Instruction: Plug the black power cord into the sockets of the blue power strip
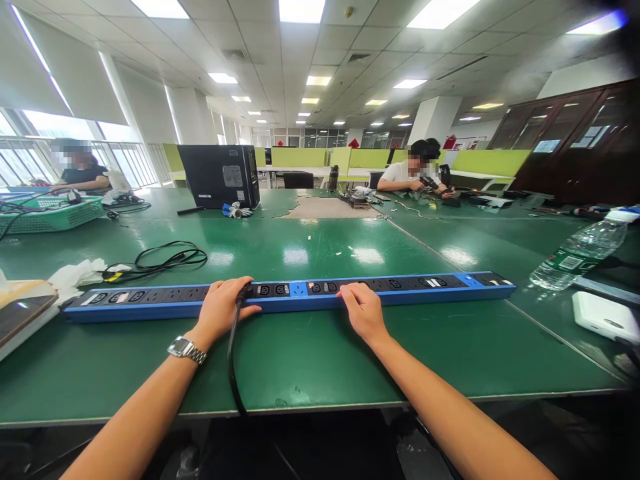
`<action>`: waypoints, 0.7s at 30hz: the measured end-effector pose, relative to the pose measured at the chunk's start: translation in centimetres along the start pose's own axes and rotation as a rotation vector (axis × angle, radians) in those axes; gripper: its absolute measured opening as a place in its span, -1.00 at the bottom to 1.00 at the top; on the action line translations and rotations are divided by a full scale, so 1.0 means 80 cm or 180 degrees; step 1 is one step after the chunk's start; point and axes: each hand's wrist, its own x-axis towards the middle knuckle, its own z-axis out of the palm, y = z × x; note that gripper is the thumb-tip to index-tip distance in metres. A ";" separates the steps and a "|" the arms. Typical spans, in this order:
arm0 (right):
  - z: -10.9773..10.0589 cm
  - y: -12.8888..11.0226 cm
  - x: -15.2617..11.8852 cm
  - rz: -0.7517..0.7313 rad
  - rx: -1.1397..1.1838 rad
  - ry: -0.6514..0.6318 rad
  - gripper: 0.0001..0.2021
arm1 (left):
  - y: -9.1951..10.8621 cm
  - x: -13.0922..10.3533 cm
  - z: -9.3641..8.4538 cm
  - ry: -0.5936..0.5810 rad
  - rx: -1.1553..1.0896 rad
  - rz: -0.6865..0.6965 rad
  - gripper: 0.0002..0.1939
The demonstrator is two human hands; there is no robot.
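A long blue power strip (300, 305) with black socket panels lies across the green table in front of me. My left hand (223, 307), with a metal watch on its wrist, spans the strip left of its middle, thumb along the front side and fingers over the top. Between that thumb and index finger a black plug (245, 292) stands at the sockets; its thick cord (232, 360) drops over the table's front edge. Right of the middle, my right hand (364, 310) is closed, with curled fingertips at the strip's sockets. Whatever those fingers may hold is hidden.
Coiled black cable (170, 257) and crumpled white tissue (83, 275) lie behind the strip's left end. A black computer case (217, 177) stands farther back. At right are a tilted water bottle (583, 250) and a white box (605, 315). Two people sit across the table.
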 end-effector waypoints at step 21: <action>0.000 0.000 -0.001 0.0001 0.0023 -0.0005 -0.64 | 0.009 -0.002 -0.004 0.0096 -0.0012 -0.0111 -0.41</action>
